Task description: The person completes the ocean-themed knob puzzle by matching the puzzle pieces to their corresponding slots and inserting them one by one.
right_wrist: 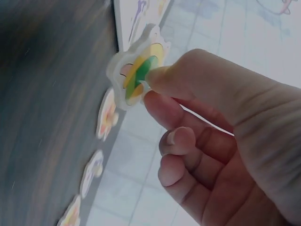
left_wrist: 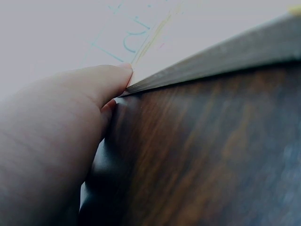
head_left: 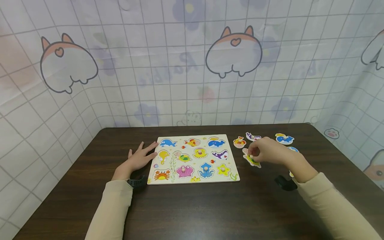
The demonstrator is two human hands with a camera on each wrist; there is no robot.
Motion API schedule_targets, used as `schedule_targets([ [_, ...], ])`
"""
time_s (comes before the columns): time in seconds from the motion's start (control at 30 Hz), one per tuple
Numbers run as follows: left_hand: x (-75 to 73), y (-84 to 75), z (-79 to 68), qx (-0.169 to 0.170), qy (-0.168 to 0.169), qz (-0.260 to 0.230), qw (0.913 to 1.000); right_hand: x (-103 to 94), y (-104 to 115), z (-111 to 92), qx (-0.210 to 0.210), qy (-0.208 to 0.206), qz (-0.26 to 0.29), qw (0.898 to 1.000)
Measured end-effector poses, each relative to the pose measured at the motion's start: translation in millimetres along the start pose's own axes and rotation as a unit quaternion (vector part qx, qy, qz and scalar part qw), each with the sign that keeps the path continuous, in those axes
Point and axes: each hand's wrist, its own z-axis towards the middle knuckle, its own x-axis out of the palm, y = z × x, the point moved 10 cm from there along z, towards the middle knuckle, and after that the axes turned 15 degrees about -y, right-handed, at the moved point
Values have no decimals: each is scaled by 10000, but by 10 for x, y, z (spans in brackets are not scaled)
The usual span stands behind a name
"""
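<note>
A wooden peg puzzle board (head_left: 192, 183) with printed sea animals lies on the table. My left hand (head_left: 138, 160) rests with spread fingers against its left edge, fingertips on the rim; the left wrist view shows the thumb (left_wrist: 110, 80) at the board's edge. To the right of the board, my right hand (head_left: 270, 151) pinches the small knob of a green and yellow turtle puzzle piece (right_wrist: 136, 77) between thumb and index finger. That piece is held tilted, off the table in the right wrist view. Pieces with knobs, such as the pink shell (head_left: 184, 171) and the yellow starfish (head_left: 223, 169), sit in the board.
Beside the right hand lie loose pieces: an orange fish (head_left: 239, 142), a purple one (head_left: 253, 136) and a blue whale (head_left: 284, 139). Other pieces are partly hidden behind the right forearm. A patterned cloth (head_left: 192, 66) hangs behind the dark table (head_left: 192, 213).
</note>
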Motion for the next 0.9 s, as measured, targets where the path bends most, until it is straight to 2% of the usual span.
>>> schedule_targets([
  [0.37, 1, 0, -9, 8, -7, -19, 10000, 222, 306, 354, -138, 51, -5, 9999],
  [0.9, -8, -17, -9, 6, -30, -70, 10000, 486, 641, 706, -424, 229, 49, 9988],
])
